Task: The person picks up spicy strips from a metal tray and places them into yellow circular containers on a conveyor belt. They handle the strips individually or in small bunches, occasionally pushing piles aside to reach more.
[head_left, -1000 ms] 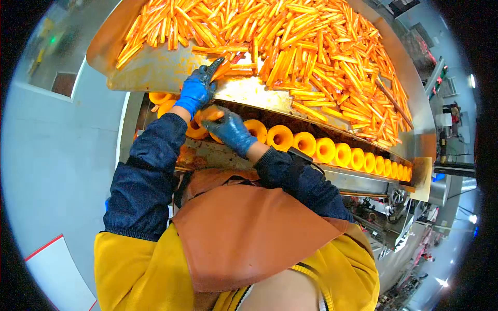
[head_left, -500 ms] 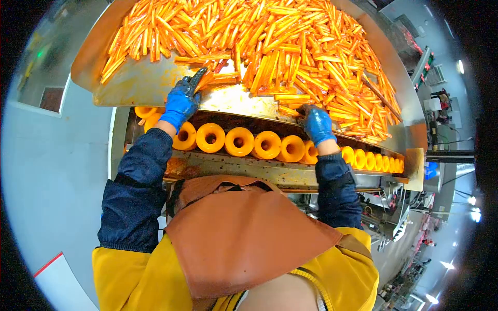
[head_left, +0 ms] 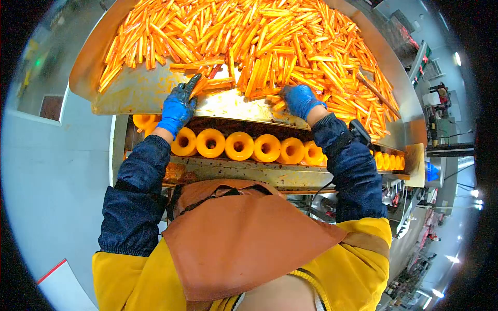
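Note:
Glossy orange food sticks (head_left: 270, 31), coated in something oily, lie heaped on a metal tray (head_left: 140, 90). My left hand (head_left: 179, 106), in a blue glove with dark-stained fingers, is at the tray's near edge. Its forefinger stretches out and its thumb stands apart, both against the left ends of a few sticks lying crosswise. My right hand (head_left: 302, 101), also gloved in blue, reaches over the near edge with curled fingers at the ends of some short sticks (head_left: 274, 99). Its fingertips are partly hidden.
A row of yellow ring-shaped funnels (head_left: 239, 145) runs below the tray's near edge, above a stained metal ledge (head_left: 233, 171). Raised metal walls (head_left: 83, 67) bound the tray. A thin brown rod (head_left: 378, 93) lies on the heap at right. Machinery stands further right.
My right hand has moved left and slightly away from me along the near edge, and its forearm now slants inward. My left hand has barely moved, still at the crosswise sticks.

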The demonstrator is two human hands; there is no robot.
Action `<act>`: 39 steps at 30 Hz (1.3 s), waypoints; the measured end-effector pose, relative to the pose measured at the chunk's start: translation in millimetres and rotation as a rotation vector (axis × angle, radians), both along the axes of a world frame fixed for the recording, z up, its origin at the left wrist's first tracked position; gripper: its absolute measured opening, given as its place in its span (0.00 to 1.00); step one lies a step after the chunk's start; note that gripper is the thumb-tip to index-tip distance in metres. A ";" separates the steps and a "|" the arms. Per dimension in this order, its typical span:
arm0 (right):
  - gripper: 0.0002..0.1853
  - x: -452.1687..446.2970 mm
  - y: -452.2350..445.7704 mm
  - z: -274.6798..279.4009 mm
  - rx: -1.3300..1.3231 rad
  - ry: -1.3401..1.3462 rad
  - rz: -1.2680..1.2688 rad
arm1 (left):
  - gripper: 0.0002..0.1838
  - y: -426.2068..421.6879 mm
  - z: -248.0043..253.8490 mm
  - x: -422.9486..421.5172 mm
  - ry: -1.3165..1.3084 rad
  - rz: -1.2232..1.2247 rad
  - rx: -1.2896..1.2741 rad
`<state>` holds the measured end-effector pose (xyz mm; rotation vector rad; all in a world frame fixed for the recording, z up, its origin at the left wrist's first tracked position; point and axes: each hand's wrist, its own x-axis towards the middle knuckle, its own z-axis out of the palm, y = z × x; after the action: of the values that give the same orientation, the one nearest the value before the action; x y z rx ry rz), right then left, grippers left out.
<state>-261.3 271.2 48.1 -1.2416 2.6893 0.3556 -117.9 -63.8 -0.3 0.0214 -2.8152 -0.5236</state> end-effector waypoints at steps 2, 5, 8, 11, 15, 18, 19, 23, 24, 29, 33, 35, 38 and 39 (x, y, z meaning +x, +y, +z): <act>0.08 -4.8 -1.7 -4.2 0.071 0.070 0.043 | 0.39 1.6 6.7 1.3 -0.075 0.015 0.019; 0.11 8.9 -3.2 9.4 0.091 0.279 0.291 | 0.39 -0.1 3.6 0.7 -0.073 0.012 0.012; 0.10 -0.2 3.2 -2.3 0.157 0.146 0.238 | 0.38 1.2 3.7 3.0 -0.021 0.007 0.048; 0.11 -1.7 22.2 2.9 -0.163 -0.003 0.007 | 0.38 2.2 6.4 0.8 -0.094 0.035 0.022; 0.16 42.7 7.8 36.3 -0.874 -0.224 -0.314 | 0.38 -0.1 0.0 1.4 -0.062 0.042 -0.004; 0.08 98.4 -23.8 32.0 -1.382 -0.941 -0.634 | 0.38 -1.3 0.1 -0.1 -0.079 0.030 -0.018; 0.08 116.8 -43.8 36.4 -1.510 -1.102 -0.581 | 0.38 -0.8 0.9 -0.2 -0.085 0.030 -0.019; 0.12 155.0 -81.9 -40.3 -1.368 -0.955 -0.551 | 0.38 -0.2 -2.3 0.3 -0.048 0.033 -0.029; 0.12 158.4 -82.4 -44.3 -1.371 -0.960 -0.549 | 0.38 0.3 -0.7 1.4 -0.049 0.034 -0.033; 0.10 160.3 -82.6 -30.8 -1.617 -0.909 -0.650 | 0.39 4.2 9.1 2.0 -0.118 0.043 0.018; 0.06 165.6 -103.0 -21.5 -1.499 -1.003 -0.672 | 0.39 2.1 4.5 0.9 -0.107 0.040 0.003; 0.08 170.1 -113.2 -76.6 -1.454 -0.975 -0.568 | 0.39 0.9 0.1 0.5 -0.038 0.042 -0.043; 0.09 175.5 -108.5 -56.5 -1.244 -0.640 -0.383 | 0.39 1.1 2.4 1.6 -0.036 0.024 0.000; 0.10 174.9 -105.6 -50.7 -1.192 -0.629 -0.424 | 0.39 1.3 3.5 1.5 -0.039 0.031 0.001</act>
<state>-86.4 165.6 -2.6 -0.6394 2.3631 -1.5729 -116.4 -62.5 3.3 0.0755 -2.8476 -0.5229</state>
